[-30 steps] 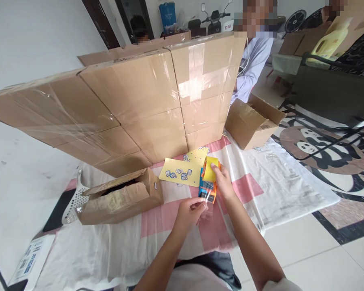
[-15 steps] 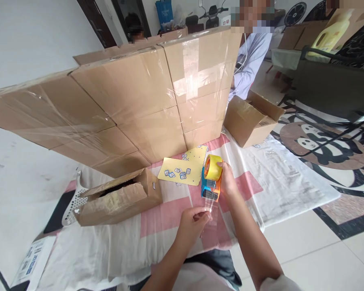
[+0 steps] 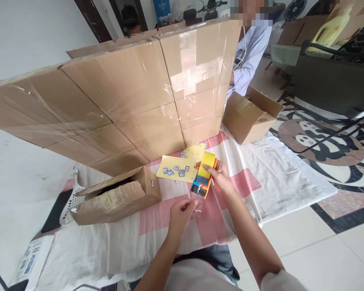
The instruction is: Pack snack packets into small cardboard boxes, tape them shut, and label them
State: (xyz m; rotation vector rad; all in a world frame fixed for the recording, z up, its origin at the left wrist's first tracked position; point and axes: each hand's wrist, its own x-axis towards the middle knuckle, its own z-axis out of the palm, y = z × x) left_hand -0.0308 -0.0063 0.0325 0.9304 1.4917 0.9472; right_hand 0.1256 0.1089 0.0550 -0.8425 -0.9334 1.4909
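My right hand (image 3: 221, 178) grips an orange and blue tape dispenser (image 3: 202, 182) with a yellow roll of clear tape (image 3: 206, 165), held over a pink and white cloth (image 3: 166, 218). My left hand (image 3: 178, 212) pinches the free end of the clear tape strip (image 3: 196, 201) pulled out below the dispenser. A small open cardboard box (image 3: 115, 200) lies on its side to the left of my hands. A yellow sticker sheet (image 3: 177, 169) lies just behind the dispenser.
A wall of taped, film-wrapped cardboard cartons (image 3: 124, 93) stands behind the cloth. Another open box (image 3: 250, 115) sits at the right, near a seated person in a light shirt (image 3: 248, 56). A white perforated tray (image 3: 71, 194) and a printed leaflet (image 3: 30, 258) lie left.
The dispenser has tilted and shifted slightly left and up in my right hand. My left hand stays pinched on the tape end, now a little further left.
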